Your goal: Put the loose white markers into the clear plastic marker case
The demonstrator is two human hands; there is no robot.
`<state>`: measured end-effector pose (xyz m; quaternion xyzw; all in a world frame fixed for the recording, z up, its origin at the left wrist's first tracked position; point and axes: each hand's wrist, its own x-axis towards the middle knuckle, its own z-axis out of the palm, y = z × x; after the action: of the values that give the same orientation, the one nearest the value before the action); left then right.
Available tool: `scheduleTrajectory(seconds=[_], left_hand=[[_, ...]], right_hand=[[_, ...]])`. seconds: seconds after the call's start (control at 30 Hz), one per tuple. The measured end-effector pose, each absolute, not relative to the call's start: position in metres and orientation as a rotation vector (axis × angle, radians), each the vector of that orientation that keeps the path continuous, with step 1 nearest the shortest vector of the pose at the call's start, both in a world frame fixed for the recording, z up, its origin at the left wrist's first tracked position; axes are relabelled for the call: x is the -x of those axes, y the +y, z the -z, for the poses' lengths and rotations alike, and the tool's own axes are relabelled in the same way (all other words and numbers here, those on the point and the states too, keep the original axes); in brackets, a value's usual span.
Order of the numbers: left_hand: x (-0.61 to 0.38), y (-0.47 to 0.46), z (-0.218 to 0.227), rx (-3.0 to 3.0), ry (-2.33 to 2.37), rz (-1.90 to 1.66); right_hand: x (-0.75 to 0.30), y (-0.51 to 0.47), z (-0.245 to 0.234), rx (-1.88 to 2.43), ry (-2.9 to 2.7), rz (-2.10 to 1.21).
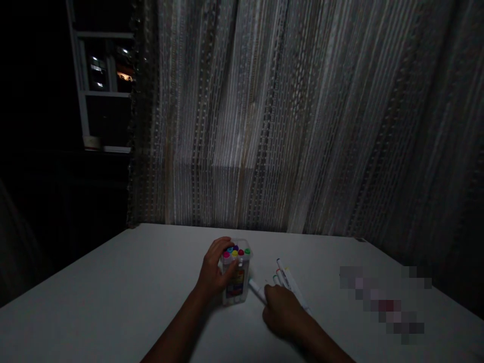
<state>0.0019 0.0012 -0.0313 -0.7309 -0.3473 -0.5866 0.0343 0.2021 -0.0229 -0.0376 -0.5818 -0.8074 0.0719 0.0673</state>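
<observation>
My left hand is wrapped round a clear plastic case, which stands upright on the white table. Inside the case, several markers show their coloured ends at the top: pink, yellow, red, green, blue and purple. To the right, my right hand is closed on a white marker with a teal end pointing toward the case. Several more white markers lie loose just beyond and beside that hand, partly hidden by it. The fingertips of my right hand are mostly out of sight.
The white table reaches back to a long striped curtain. A pixelated patch covers something on the table at the right. A dark window is at the upper left.
</observation>
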Motion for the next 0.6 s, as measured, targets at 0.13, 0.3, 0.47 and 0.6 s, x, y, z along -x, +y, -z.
scheduleTrajectory(seconds=[0.13, 0.3, 0.47, 0.6], left_hand=[[-0.003, 0.000, 0.029, 2.246, -1.068, 1.813], [0.000, 0.001, 0.030, 2.263, -1.057, 1.809], [0.001, 0.003, 0.033, 2.267, -0.990, 1.830], [0.001, 0.004, 0.034, 2.258, -1.008, 1.822]], right_hand=[[-0.209, -0.006, 0.001, 1.464, -2.125, -0.298], [-0.188, 0.000, -0.050, 1.068, -2.204, -0.365], [-0.166, 0.005, -0.062, 1.152, -2.437, -0.234], [-0.163, 0.013, -0.062, 1.247, -2.475, -0.127]])
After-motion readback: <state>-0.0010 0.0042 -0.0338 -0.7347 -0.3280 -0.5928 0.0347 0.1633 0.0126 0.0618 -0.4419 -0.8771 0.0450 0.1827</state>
